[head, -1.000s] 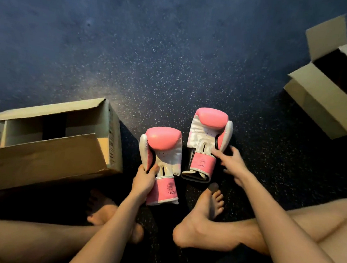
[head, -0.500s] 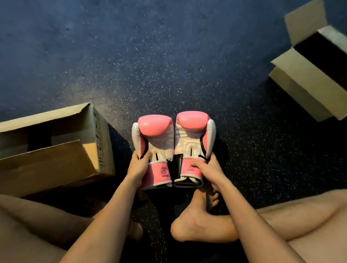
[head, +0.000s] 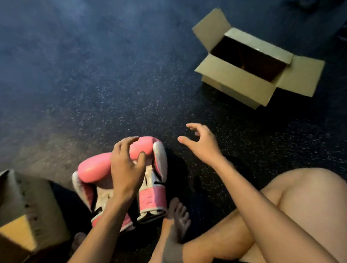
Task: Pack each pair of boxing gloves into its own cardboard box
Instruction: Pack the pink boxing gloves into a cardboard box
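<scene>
Two pink and white boxing gloves (head: 96, 169) lie pressed side by side on the dark floor in front of my crossed legs. My left hand (head: 126, 167) lies across the tops of both gloves, with fingers and thumb curled around the right glove's pink tip. My right hand (head: 200, 142) hovers above the floor to the right of the gloves, fingers spread, holding nothing. An open cardboard box (head: 233, 82) stands at the upper right, flaps out, its inside dark. Another cardboard box (head: 25, 207) sits at the lower left, partly cut off by the frame.
Speckled dark rubber floor (head: 90, 74) stretches ahead and to the left. My bare right foot (head: 178, 218) rests just right of the glove cuffs, my knee (head: 312, 194) further right. Dark objects show at the top right corner.
My right hand has let go of the right glove and lifted off to the right. My left hand moved from the left glove's cuff up over both gloves. The view swung right.
</scene>
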